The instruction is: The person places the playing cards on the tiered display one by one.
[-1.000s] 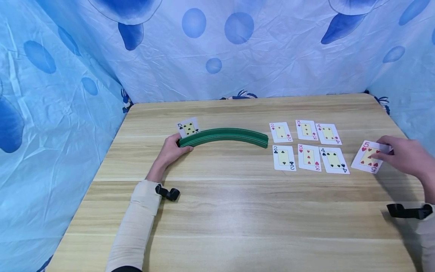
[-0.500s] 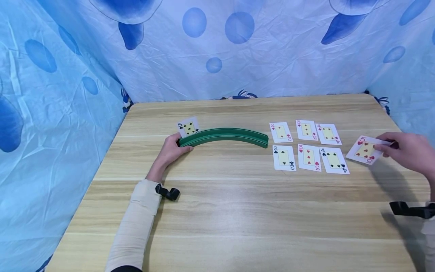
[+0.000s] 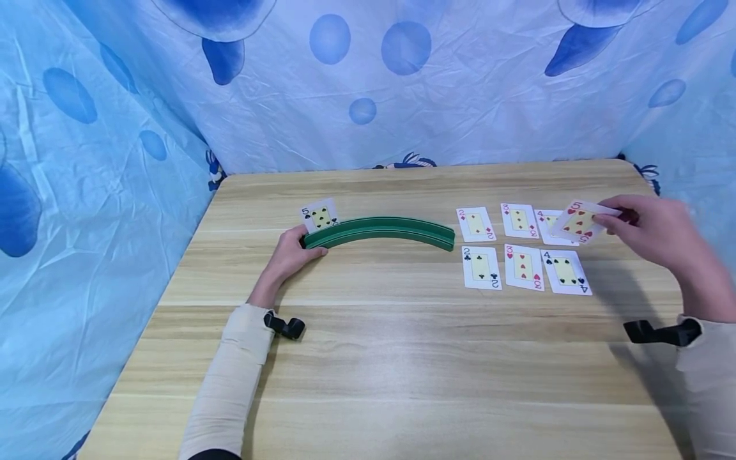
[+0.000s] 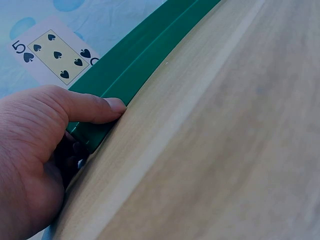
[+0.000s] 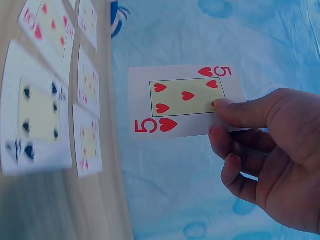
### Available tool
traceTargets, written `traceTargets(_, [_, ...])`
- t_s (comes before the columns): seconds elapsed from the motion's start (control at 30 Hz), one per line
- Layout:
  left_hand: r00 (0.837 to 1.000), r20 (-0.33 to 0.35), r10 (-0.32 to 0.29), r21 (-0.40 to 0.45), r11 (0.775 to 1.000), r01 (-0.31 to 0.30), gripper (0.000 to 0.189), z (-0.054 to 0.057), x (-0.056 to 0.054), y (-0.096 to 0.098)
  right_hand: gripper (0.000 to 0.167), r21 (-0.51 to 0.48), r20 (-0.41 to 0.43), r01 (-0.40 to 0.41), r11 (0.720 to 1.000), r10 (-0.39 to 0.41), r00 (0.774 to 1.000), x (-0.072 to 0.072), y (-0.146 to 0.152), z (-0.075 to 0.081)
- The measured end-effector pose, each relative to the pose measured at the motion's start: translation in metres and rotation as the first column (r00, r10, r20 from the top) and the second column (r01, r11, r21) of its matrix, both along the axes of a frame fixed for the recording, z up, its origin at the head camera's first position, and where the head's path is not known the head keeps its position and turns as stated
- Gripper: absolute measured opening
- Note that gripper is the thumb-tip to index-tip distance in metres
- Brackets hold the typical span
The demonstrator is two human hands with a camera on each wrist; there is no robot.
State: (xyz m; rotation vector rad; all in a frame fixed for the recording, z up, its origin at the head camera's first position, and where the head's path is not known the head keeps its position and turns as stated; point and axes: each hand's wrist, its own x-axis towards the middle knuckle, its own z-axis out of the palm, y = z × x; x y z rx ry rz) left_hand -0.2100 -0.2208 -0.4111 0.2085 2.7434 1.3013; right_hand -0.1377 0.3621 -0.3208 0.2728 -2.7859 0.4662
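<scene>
My right hand (image 3: 655, 227) pinches the five of hearts playing card (image 5: 187, 95) by one edge between thumb and fingers. In the head view that card overlaps the four of diamonds (image 3: 546, 220). At the left, my left hand (image 3: 290, 254) grips the end of a curved green card holder (image 3: 379, 225), its thumb (image 4: 95, 107) pressed along the front. Standing in the holder's left end is the five of spades (image 3: 319, 214), its lower edge hidden by the green wall.
Right of the holder, cards lie face up in two rows: the two (image 3: 476, 223) and three of diamonds (image 3: 519, 220) behind, the two of clubs (image 3: 481, 268), three of hearts (image 3: 524, 267) and four of spades (image 3: 566, 271) in front. A blue patterned curtain (image 3: 368, 83) borders the wooden table (image 3: 402, 358).
My right hand has lifted the five of hearts from the table's right side and carried it left and away from me. My left hand and the card holder have stayed put.
</scene>
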Motion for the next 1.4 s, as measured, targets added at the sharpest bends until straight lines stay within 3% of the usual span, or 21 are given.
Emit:
traceTargets(0.27, [1.000, -0.001, 0.000, 0.007, 1.000, 0.000, 0.060, 0.000, -0.001, 0.000, 0.017, -0.040, -0.075, -0.113, 0.993, 0.110, 0.991, -0.014, -0.031, 0.006])
traceTargets(0.5, [1.000, 0.004, 0.007, 0.005, 1.000, -0.007, 0.061, 0.000, 0.000, 0.000, 0.018, -0.054, -0.101, -0.162, 0.985, 0.156, 0.983, -0.021, -0.063, 0.014])
traceTargets(0.87, [1.000, -0.001, -0.002, 0.008, 1.000, 0.002, 0.059, 0.000, 0.001, 0.000, 0.022, -0.113, -0.074, -0.223, 0.968, 0.215, 0.974, -0.034, -0.110, 0.026])
traceTargets(1.1, [1.000, 0.002, -0.002, 0.007, 1.000, 0.002, 0.060, 0.001, 0.000, 0.002, 0.027, -0.136, 0.012, -0.231, 0.963, 0.235, 0.972, -0.040, -0.137, 0.029])
traceTargets(1.4, [1.000, 0.005, 0.000, -0.001, 1.000, 0.000, 0.060, 0.000, 0.000, 0.000, 0.023, -0.155, 0.013, -0.323, 0.934, 0.329, 0.944, -0.053, -0.175, 0.021])
